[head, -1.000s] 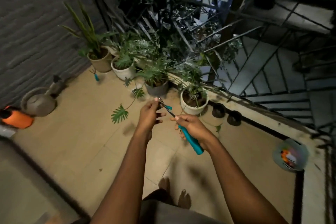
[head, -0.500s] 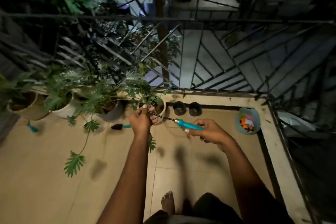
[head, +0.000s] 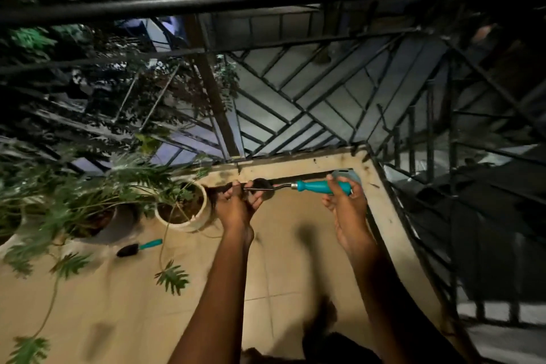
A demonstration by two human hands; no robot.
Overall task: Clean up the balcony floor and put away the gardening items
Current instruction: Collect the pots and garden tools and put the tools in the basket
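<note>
Where hands meet: right hand grips teal-handled tool; left hand pinches its metal end.
White pot: soil, leafy plant.
Teal tub: contents hidden.

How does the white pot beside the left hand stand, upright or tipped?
Upright. The white pot rests on its base on the floor, rim up, with soil showing inside.

no readable text, no labels, no brands, no numbers, no signs anywhere on the dim balcony
</note>
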